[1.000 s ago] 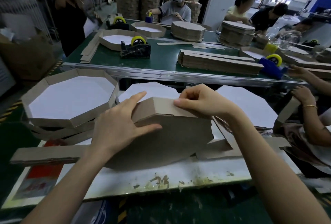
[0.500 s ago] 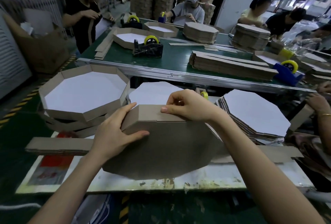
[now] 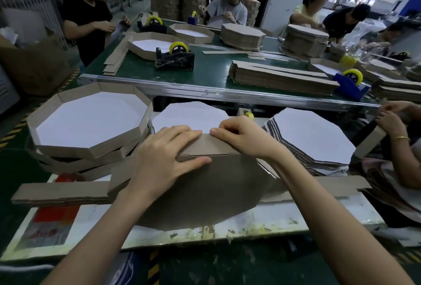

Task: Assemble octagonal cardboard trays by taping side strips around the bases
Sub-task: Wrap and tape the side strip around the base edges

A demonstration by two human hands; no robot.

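An octagonal cardboard base point(image 3: 205, 198) stands tilted on the white board point(image 3: 296, 221), brown side toward me. A brown side strip point(image 3: 209, 146) is folded over its top edge. My left hand point(image 3: 163, 164) lies flat on the strip and base, fingers straight, thumb along the fold. My right hand point(image 3: 241, 137) has curled fingers pinching the strip at the top edge. Whether tape is under the fingers cannot be seen.
Finished trays point(image 3: 91, 125) are stacked at left. Stacks of white-faced bases point(image 3: 314, 134) sit behind and at right. Loose strips point(image 3: 59, 193) lie across the board. Tape dispensers point(image 3: 175, 56) and strip piles sit on the green bench point(image 3: 211, 72). Another person's hands point(image 3: 391, 120) work at right.
My left hand slid up and flattened over the strip's top edge. My right hand stayed pinching the top. The camera moved closer and the base tipped slightly flatter.
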